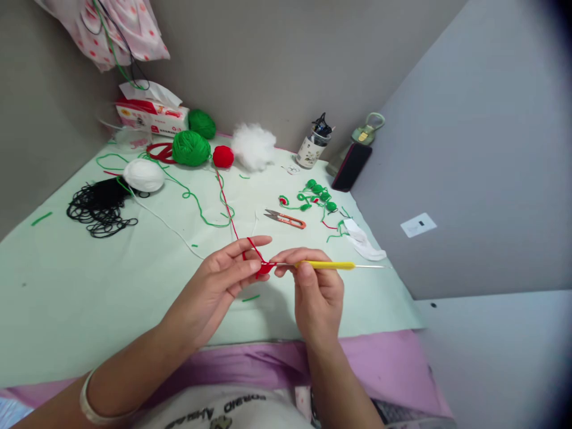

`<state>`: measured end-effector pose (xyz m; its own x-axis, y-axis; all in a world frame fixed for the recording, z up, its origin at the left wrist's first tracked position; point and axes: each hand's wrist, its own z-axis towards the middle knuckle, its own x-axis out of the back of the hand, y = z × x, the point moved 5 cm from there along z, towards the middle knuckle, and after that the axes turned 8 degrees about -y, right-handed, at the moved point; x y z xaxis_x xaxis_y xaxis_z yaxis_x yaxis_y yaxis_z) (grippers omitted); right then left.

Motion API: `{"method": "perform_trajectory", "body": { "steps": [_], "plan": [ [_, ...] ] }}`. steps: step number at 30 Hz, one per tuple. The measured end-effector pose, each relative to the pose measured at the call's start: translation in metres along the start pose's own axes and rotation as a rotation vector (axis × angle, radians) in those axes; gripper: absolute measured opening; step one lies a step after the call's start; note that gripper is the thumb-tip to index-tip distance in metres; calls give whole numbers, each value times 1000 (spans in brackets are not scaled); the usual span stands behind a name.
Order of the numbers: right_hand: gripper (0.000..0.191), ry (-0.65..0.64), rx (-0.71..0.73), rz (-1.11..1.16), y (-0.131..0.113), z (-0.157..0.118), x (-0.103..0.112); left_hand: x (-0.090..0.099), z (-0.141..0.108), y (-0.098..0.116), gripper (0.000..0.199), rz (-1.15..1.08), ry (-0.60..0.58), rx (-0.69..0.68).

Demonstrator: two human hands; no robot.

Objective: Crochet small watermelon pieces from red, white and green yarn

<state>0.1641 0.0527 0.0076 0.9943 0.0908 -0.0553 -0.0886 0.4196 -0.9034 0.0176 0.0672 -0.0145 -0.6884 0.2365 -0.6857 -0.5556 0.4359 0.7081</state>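
Left fingers (pixel 252 266) partly hide the red piece (pixel 266 269).

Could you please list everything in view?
Tissue pack: one, red-white, rear
Yarn balls: four, green/red/white, left
Skein: one, black, left
Stuffing: one, white, rear
Cup: one, white, rear
Phone: one, black, right
Bottle: one, green, rear
Snips: one, orange, centre
Small pieces: several, green-red, right
Cloth: one, pink, above
Wallplate: one, white, right
Table: one, green, below
Hook: one, yellow, right hand
Crochet: one, red, left hand
Hands: two, bare, centre

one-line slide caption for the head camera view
Left hand steadies a small red crochet piece while the right hand works a yellow-handled hook.
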Motion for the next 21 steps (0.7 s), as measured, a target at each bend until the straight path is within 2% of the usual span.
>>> {"method": "perform_trajectory", "body": {
  "steps": [3, 8, 11, 17, 21],
  "plan": [
    [20, -34, 16, -67, -5, 0, 0, 1, -1, 4, 28, 67, 42, -43],
    [26, -135, 237, -462, -23, -8, -8, 1, -2, 7, 25, 194, 72, -141],
    [26, -173, 326, -623, -28, -11, -12, 0, -3, 6, 32, 230, 67, -159],
    [33, -143, 364, -678, -27, -12, -11, -1, -2, 5, 34, 246, 61, -157],
    [42, -65, 367, -696, -23, -16, -10, -2, -2, 7, 34, 249, 92, -182]
  ]
}}
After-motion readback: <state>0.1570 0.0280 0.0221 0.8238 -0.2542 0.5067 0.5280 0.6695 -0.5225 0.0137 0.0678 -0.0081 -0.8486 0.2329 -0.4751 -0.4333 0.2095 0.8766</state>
